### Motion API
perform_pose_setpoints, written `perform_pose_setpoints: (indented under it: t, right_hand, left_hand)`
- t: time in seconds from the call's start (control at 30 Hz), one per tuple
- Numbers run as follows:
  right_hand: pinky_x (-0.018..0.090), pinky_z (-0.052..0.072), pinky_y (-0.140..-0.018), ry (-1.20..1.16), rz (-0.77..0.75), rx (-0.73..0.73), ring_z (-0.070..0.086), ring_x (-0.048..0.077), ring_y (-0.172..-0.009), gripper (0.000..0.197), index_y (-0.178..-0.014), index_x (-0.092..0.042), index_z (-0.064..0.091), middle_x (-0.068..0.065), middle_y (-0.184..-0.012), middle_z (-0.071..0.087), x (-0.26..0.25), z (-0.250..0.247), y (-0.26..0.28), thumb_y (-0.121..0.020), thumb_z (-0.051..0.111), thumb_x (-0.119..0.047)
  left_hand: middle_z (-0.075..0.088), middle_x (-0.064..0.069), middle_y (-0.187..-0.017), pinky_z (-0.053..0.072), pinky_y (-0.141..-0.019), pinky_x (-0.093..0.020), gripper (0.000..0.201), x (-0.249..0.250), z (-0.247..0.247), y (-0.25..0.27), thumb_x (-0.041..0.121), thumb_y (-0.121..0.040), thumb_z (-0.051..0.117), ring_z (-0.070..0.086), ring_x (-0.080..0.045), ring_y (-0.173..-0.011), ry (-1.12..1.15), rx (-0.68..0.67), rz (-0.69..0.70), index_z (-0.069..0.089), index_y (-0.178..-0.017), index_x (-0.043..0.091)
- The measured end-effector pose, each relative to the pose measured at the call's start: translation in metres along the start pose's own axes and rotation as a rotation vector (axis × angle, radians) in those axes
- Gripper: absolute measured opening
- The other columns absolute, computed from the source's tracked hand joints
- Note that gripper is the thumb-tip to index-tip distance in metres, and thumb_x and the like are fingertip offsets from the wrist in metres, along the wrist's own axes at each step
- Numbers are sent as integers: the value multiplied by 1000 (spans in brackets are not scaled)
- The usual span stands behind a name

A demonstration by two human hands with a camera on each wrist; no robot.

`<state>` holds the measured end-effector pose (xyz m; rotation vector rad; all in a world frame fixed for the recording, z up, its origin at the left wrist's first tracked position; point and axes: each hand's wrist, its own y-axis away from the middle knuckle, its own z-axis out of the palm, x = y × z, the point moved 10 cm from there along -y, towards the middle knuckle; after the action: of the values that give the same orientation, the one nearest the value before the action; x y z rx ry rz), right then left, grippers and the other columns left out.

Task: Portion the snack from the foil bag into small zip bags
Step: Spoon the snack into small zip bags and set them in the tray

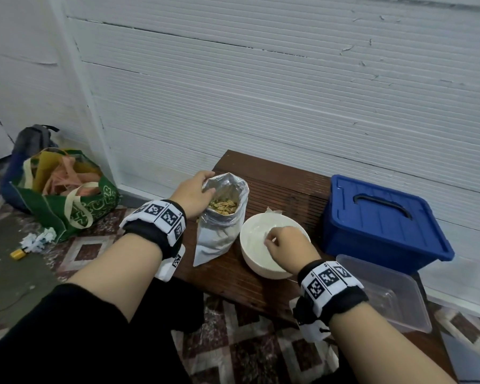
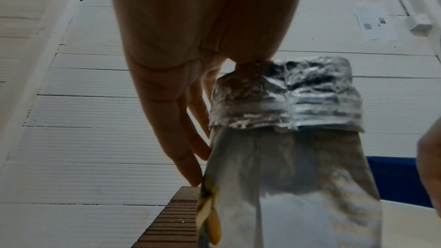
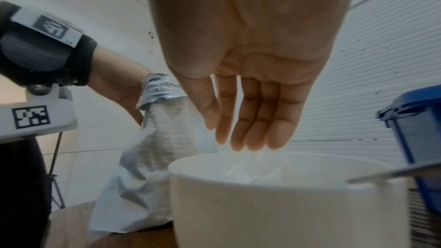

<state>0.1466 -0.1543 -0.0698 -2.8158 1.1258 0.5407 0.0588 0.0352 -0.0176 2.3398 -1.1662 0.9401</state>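
A silver foil bag stands open on the brown wooden bench, with yellow-green snack pieces showing inside. My left hand grips the bag's folded rim at its left side, thumb on the rim and fingers lying down the bag's outside. To the right sits a white bowl holding clear small zip bags. My right hand hangs over the bowl, its fingers straight and pointing down, with the tips at the clear bags. No pinch on a bag shows.
A blue lidded box stands right of the bowl, with a clear plastic container at the bench's front right. The white wall runs close behind. On the floor to the left are a green tote bag and a backpack.
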Motion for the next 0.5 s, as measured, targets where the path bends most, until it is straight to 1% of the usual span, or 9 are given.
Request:
perform_pose_setpoints:
  t: [0.07, 0.1, 0.2, 0.27, 0.3, 0.33, 0.4, 0.43, 0.5]
  right_hand:
    - [34, 48, -86, 39, 50, 65, 56, 24, -105, 26, -108, -15, 66, 8, -107, 60, 13, -12, 5, -95, 47, -27]
    - [34, 48, -88, 80, 81, 66, 52, 25, -109, 26, -112, -16, 63, 9, -112, 56, 20, -15, 8, -95, 47, -24]
    - [35, 44, -90, 232, 204, -22, 43, 29, -117, 31, -123, -17, 54, 12, -124, 45, 38, -13, 18, -93, 48, -23]
    - [36, 45, -90, 271, 280, -103, 44, 31, -116, 34, -126, -18, 49, 13, -126, 42, 48, -7, 25, -93, 49, -26]
    - [37, 46, -89, 259, 307, -134, 46, 31, -115, 35, -127, -18, 49, 13, -126, 42, 52, -3, 28, -93, 49, -26]
    - [36, 47, -88, 237, 325, -151, 49, 30, -113, 36, -128, -17, 48, 13, -126, 43, 54, -1, 30, -93, 50, -25]
    - [35, 49, -85, 196, 337, -133, 54, 29, -110, 34, -126, -15, 50, 13, -123, 49, 54, -3, 31, -92, 51, -17]
    - [34, 49, -84, 185, 340, -121, 55, 28, -109, 33, -124, -13, 52, 12, -122, 52, 54, -5, 30, -91, 51, -13]
    - [34, 51, -82, 178, 348, -107, 58, 29, -106, 30, -119, -9, 56, 12, -117, 57, 51, -10, 28, -89, 50, -7]
  left_hand:
    - [47, -10, -142, 36, -88, -25, 47, 1, 0, 0, 20, -99, 49, 51, -24, -120, -8, 7, 1, 36, -145, 17]
    - [48, -11, -141, 37, -88, -26, 48, 1, 1, 0, 20, -99, 49, 52, -25, -117, -16, 9, -1, 35, -145, 18]
    - [52, -12, -135, 39, -77, -24, 49, 2, 4, 1, 21, -99, 50, 52, -16, -90, -42, 8, -1, 34, -145, 18]
    - [52, -12, -136, 41, -73, -22, 51, 3, 6, 1, 21, -99, 50, 54, -13, -85, -45, 4, -3, 32, -146, 17]
    - [51, -13, -138, 41, -76, -23, 51, 3, 7, 2, 21, -98, 51, 57, -17, -92, -44, 2, -4, 32, -146, 17]
    - [49, -13, -140, 41, -82, -25, 52, 3, 8, 2, 21, -98, 51, 57, -22, -105, -44, -1, -6, 32, -146, 17]
    - [45, -13, -145, 39, -94, -30, 54, 2, 9, 3, 22, -98, 52, 49, -28, -125, -45, -7, -13, 31, -147, 17]
    - [43, -12, -146, 38, -97, -30, 54, 1, 9, 3, 23, -98, 52, 47, -29, -128, -41, -12, -16, 31, -147, 17]
    - [43, -11, -146, 39, -94, -30, 51, -1, 10, 2, 24, -99, 49, 50, -28, -123, -22, -19, -22, 31, -147, 19]
